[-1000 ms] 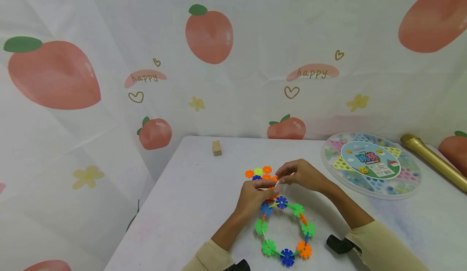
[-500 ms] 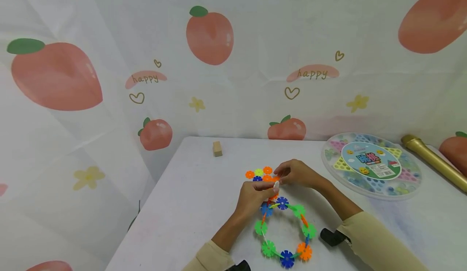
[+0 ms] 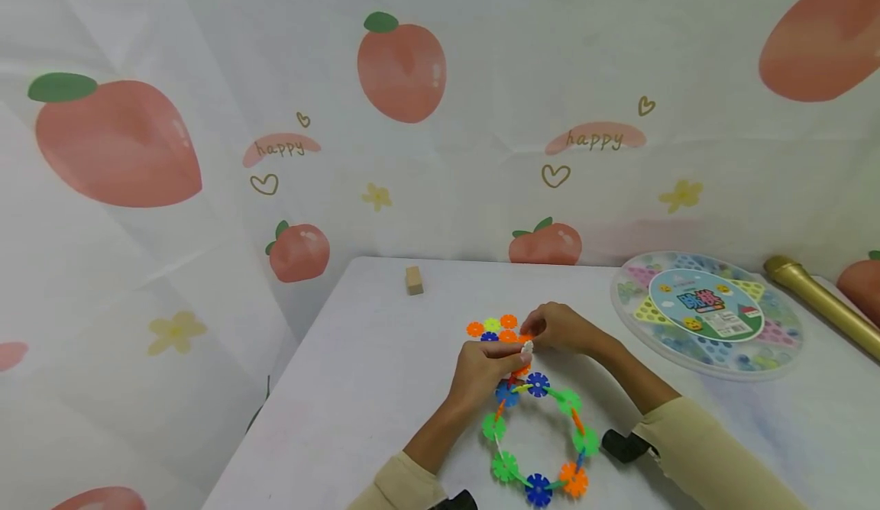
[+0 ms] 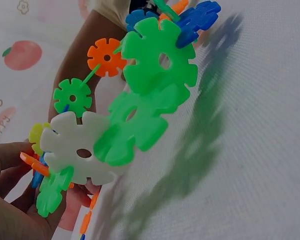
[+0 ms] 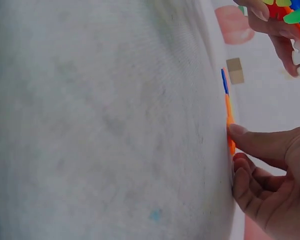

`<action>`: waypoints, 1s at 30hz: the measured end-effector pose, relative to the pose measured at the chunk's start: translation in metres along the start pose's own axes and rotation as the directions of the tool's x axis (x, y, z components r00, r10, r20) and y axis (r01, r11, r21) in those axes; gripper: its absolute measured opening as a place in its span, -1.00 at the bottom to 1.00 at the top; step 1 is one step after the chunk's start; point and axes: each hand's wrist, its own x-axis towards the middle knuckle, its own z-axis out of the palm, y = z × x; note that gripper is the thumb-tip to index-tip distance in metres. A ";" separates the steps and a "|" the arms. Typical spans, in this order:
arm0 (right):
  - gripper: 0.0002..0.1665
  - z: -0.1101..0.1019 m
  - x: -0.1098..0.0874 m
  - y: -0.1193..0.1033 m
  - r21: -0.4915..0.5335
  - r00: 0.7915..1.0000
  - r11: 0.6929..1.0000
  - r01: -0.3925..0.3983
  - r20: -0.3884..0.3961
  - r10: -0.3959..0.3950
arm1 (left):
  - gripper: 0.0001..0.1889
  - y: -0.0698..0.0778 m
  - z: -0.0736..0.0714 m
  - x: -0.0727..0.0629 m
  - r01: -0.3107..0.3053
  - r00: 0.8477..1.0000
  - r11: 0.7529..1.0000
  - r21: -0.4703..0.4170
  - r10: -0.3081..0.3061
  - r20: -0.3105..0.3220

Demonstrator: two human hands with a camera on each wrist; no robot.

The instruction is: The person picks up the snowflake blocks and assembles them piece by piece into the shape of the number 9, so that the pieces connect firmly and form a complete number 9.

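In the head view my left hand holds a ring of joined plastic snowflake discs by its far end. A white snowflake disc is joined near those fingers, among green, orange and blue ones. Ahead and to the right, my right hand reaches down to the table, thumb and fingertips pinching the edge of a flat orange snowflake disc. That disc lies beside several loose snowflake discs, orange, yellow-green and dark blue. My left fingers partly hide the joint in the ring.
A small wooden block stands near the far left of the white table. At the back right lie a round clear case and a gold microphone. A peach-printed cloth hangs behind.
My right hand has drawn away slightly from the left fingers and lowered onto the orange disc. The white disc shows more clearly at the left fingertips. The head view has shifted slightly.
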 end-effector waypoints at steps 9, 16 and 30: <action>-0.87 -0.001 -0.007 -0.003 0.047 0.999 0.999 -0.021 -0.031 0.022 | -0.77 -0.001 0.000 0.001 0.010 1.000 1.000 -0.012 -0.010 0.000; -0.93 -0.005 -0.017 -0.002 0.068 0.999 0.997 0.036 -0.040 -0.034 | -0.77 -0.004 -0.001 0.003 0.000 1.000 1.000 -0.019 0.000 0.012; -0.78 -0.012 -0.044 -0.008 0.306 0.999 0.952 0.002 -0.050 0.014 | -0.78 -0.006 -0.003 0.006 0.012 1.000 1.000 -0.021 -0.012 -0.023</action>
